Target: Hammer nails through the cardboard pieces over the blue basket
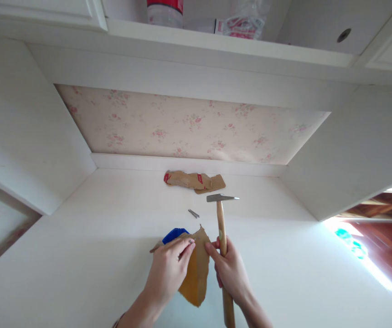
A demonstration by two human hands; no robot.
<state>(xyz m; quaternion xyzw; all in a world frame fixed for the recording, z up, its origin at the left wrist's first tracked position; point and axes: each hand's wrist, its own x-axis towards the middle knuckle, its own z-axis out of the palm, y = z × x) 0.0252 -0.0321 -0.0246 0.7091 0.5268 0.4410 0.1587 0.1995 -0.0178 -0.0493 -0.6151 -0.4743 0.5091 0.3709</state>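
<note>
My right hand (232, 269) is wrapped round the wooden handle of a hammer (220, 218), whose metal head points up and away from me. The thumb of that hand also presses on the edge of a torn piece of brown cardboard (199, 269). Over the cardboard's left side, my left hand (172, 264) is closed in a pinch, with a small grey nail-like piece barely showing at its fingertips. Behind that hand a blue object (175, 235) is partly hidden. A few loose nails (193, 213) lie on the white surface just beyond.
A crumpled strip of brown cardboard (196, 181) with red print lies at the back of the white surface (114, 218). White side panels rise left and right. Above is an open shelf (216, 42) with a red-topped container (165, 13) and a plastic bag (244, 25).
</note>
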